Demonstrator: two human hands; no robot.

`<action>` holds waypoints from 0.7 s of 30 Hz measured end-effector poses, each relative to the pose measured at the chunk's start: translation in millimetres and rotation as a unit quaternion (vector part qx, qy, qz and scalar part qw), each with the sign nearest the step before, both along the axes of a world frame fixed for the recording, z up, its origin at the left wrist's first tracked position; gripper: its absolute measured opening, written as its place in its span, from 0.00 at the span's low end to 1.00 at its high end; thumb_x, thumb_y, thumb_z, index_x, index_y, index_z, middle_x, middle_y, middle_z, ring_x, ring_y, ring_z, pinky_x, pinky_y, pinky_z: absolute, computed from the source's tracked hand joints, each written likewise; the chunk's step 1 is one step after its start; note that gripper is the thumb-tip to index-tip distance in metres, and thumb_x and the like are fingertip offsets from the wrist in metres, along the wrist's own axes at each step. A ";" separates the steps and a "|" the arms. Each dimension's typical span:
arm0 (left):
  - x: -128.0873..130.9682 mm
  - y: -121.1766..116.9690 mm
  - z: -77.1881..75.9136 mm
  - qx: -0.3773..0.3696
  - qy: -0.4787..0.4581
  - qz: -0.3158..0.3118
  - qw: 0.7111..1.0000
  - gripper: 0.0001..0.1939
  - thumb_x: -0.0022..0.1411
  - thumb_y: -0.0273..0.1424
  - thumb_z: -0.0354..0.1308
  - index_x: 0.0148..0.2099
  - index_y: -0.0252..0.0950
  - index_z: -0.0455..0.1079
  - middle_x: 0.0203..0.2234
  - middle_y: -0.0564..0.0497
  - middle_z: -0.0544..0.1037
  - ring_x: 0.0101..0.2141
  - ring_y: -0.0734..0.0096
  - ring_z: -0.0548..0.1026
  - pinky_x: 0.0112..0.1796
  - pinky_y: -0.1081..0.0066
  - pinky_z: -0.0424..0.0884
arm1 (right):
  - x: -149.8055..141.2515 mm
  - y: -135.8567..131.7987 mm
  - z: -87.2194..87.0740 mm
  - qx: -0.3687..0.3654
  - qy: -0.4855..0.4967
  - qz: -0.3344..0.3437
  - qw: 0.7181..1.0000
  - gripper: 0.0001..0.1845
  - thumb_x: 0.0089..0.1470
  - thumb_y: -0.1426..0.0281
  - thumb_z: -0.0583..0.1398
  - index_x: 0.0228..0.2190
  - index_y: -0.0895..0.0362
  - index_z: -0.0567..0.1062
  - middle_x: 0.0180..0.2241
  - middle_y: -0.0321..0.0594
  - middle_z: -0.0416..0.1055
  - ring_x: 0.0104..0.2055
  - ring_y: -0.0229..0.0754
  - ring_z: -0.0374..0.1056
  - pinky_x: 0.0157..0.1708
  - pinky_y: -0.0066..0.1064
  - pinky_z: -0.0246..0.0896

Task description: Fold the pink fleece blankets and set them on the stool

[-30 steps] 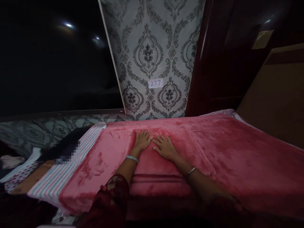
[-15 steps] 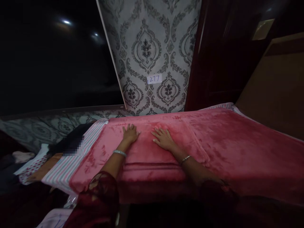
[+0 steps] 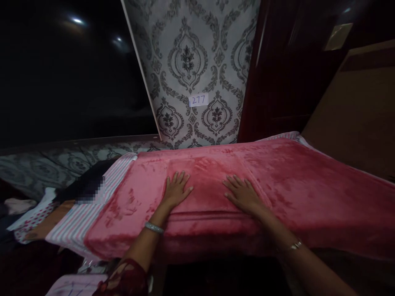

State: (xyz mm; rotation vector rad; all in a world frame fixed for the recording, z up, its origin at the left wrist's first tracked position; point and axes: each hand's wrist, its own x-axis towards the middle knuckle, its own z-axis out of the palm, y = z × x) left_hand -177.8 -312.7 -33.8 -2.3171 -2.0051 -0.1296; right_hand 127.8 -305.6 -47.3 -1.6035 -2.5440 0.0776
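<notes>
A folded pink plush cloth [image 3: 206, 195] lies flat on a larger pink plush cover [image 3: 308, 185] of the same colour. My left hand [image 3: 177, 189] rests palm down on the left part of the folded piece, fingers spread. Toward its right side lies my right hand [image 3: 242, 193], also flat with the fingers apart. Layered fold edges show along the near side of the folded piece. Darker brushed marks run over the pile between the two hands.
Striped fabric [image 3: 89, 205] shows at the cover's left end, beside a dark pixelated item [image 3: 89, 189] and dotted cloth [image 3: 33, 220]. Behind stand a black television screen [image 3: 68, 74] and a patterned wall with a paper label [image 3: 198, 100]. A large cardboard piece [image 3: 358, 111] leans at right.
My right hand has slid right and nearer across the folded cloth. My left hand has moved slightly right and nearer. The view has shifted a little.
</notes>
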 end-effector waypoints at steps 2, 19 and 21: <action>-0.4 1.2 0.1 0.005 -0.005 -0.002 1.000 0.33 0.69 0.50 0.42 0.72 0.46 0.49 0.70 0.48 0.48 0.69 0.50 0.44 0.63 0.37 0.44 | 19.5 -8.6 -9.6 0.015 0.005 -0.039 0.999 0.31 0.65 0.54 0.47 0.66 0.48 0.57 0.70 0.39 0.46 0.71 0.53 0.39 0.66 0.57 0.37; 43.9 -90.3 -30.3 0.151 -0.032 -0.168 0.974 0.31 0.66 0.34 0.55 0.69 0.44 0.54 0.67 0.46 0.58 0.67 0.55 0.52 0.64 0.45 0.49 | -6.6 -52.4 -31.9 0.172 0.094 0.067 0.978 0.28 0.64 0.61 0.52 0.64 0.47 0.62 0.66 0.41 0.57 0.69 0.53 0.48 0.64 0.55 0.46; 44.0 -92.5 -38.7 0.190 -0.031 -0.157 0.969 0.30 0.66 0.31 0.54 0.69 0.44 0.56 0.67 0.47 0.60 0.67 0.57 0.54 0.64 0.48 0.51 | -13.1 -57.0 -41.2 0.173 0.098 0.084 0.976 0.28 0.63 0.63 0.54 0.64 0.47 0.62 0.66 0.41 0.57 0.69 0.52 0.48 0.64 0.56 0.44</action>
